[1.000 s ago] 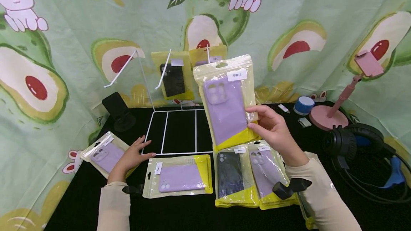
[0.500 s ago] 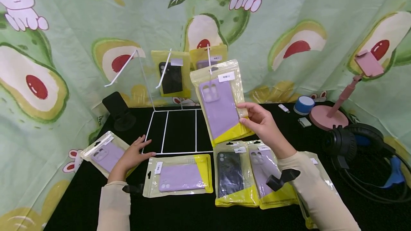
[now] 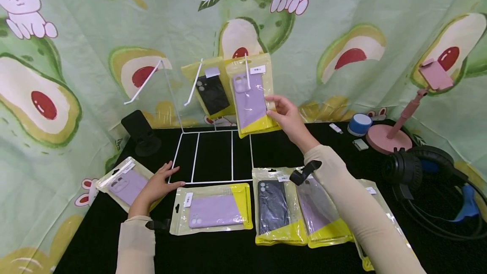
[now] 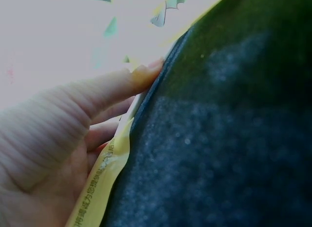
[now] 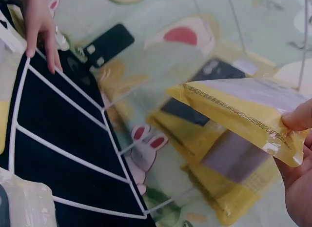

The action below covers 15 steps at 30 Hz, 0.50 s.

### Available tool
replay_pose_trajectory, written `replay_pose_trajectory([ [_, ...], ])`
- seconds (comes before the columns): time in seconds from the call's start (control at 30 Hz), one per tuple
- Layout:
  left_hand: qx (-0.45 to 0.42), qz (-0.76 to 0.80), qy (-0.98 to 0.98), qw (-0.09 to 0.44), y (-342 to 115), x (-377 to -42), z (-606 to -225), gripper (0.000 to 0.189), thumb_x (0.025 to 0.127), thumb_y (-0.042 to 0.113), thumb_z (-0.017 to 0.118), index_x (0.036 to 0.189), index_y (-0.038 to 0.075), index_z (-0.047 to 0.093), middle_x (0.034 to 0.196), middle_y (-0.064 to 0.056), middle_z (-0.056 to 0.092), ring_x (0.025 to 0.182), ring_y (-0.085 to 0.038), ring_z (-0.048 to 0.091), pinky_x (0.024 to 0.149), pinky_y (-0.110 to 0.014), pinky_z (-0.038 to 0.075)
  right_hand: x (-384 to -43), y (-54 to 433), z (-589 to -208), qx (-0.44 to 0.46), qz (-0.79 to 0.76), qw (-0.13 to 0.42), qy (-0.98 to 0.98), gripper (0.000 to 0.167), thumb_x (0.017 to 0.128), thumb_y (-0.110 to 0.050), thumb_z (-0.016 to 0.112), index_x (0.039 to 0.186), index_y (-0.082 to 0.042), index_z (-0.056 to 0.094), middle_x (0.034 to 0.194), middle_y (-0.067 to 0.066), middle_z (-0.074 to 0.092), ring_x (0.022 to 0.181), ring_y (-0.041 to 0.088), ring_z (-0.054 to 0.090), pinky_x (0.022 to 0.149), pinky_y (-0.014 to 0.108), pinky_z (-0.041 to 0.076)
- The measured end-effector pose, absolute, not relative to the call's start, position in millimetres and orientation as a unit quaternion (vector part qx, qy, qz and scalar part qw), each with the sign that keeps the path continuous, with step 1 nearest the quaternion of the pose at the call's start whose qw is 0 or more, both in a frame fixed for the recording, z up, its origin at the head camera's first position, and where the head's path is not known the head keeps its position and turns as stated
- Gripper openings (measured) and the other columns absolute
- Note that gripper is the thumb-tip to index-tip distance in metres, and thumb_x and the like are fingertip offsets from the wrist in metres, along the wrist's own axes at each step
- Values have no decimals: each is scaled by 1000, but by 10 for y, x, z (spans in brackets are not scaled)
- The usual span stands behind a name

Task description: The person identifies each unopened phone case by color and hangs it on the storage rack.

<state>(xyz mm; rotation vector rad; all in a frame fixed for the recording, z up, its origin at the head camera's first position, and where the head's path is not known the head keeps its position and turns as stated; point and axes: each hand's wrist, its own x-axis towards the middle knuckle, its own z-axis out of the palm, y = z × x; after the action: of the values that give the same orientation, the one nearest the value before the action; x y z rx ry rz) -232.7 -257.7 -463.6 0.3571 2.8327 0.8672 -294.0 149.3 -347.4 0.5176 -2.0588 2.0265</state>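
My right hand pinches the right edge of a clear-and-yellow pouch with a purple phone case. Its hole is up at the right-hand hook of a white wire rack, and the hook's rod crosses the pouch's front. In the right wrist view, another purple case pouch hangs behind the held one. A black phone case pouch hangs tilted at the middle hook. My left hand rests, fingers spread, at the rack's front left corner, beside a flat purple case pouch.
Nearer lie a sideways purple case pouch, a black case pouch, another purple one and one under the right sleeve. The left hook is bare. A phone stand, pink stand and headphones flank the rack.
My right hand has carried the purple case pouch back and left to the right-hand hook. The hanging black case pouch has swung into a tilt. My left hand stays put.
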Motion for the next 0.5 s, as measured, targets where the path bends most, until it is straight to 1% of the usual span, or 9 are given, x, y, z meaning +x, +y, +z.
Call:
replay_pose_trajectory([
  [0.17, 119, 293, 945, 79, -2583, -2325, -4647, 71, 84, 36, 71, 137, -4, 46, 149, -32, 21, 138, -49, 15, 106, -64, 19, -3121, 1412, -3537, 154, 679, 114, -709, 34, 86, 10, 58, 120, 8, 55, 81, 0, 55, 68, 10, 47, 59, 18, 41],
  [0.37, 116, 292, 946, 78, -2586, -2338, -4669, 72, 84, 38, 70, 138, -3, 45, 150, -31, 20, 138, -48, 14, 106, -63, 18, -3184, 1400, -3615, 126, 670, 105, -724, 35, 88, 8, 59, 122, 3, 56, 87, 6, 55, 75, 14, 47, 65, 20, 43],
  [0.5, 118, 292, 946, 76, -2597, -2348, -4681, 72, 84, 38, 70, 137, -3, 45, 149, -31, 20, 138, -48, 14, 106, -64, 18, -3200, 1420, -3629, 116, 680, 97, -718, 36, 89, 7, 58, 124, 3, 56, 91, 6, 56, 79, 14, 51, 69, 21, 44],
])
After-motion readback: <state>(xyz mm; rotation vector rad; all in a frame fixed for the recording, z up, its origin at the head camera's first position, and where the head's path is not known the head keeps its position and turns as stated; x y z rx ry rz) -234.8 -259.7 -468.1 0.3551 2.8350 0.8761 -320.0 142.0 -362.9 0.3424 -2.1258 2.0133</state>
